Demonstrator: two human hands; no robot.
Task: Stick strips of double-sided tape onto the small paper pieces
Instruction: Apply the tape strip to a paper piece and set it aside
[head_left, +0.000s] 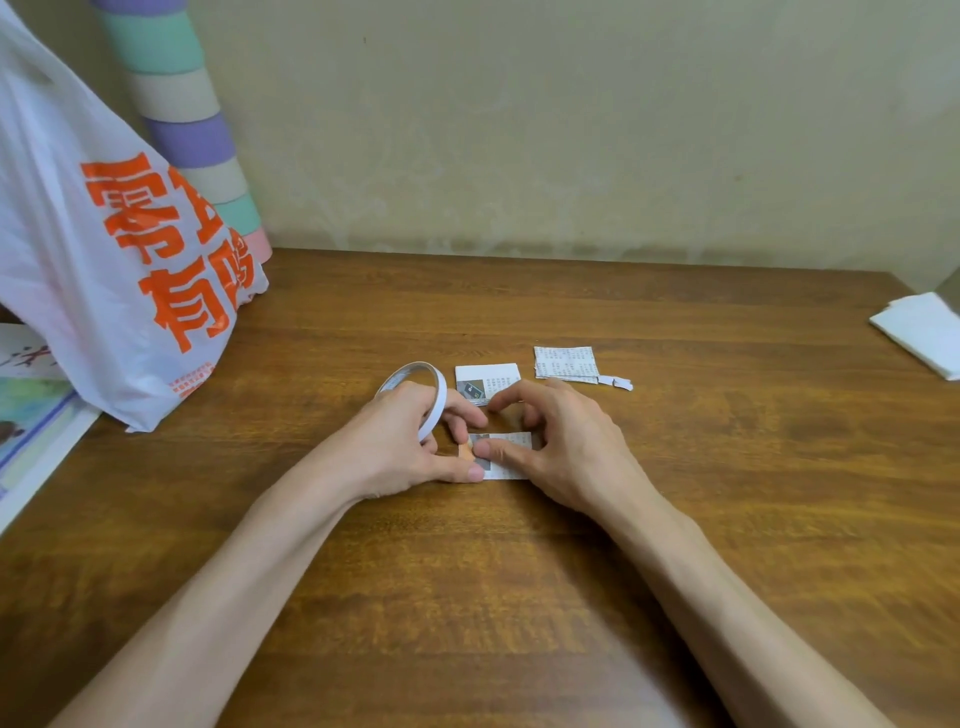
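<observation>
Tape roll (440, 399) sits in curled fingers of left hand (400, 447); thumb of right hand (569, 441) presses paper piece (506, 472)

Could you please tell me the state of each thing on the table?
tape roll, upright, gripped by left hand
near paper piece, flat, pressed by right hand thumb
middle paper piece, lying flat
far paper piece, flat, edge torn
bag, slumped upright

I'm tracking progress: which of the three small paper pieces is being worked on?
The nearest paper piece, pinned by the thumb of the right hand, next to the left hand gripping the tape roll. The other two pieces lie farther back.
</observation>
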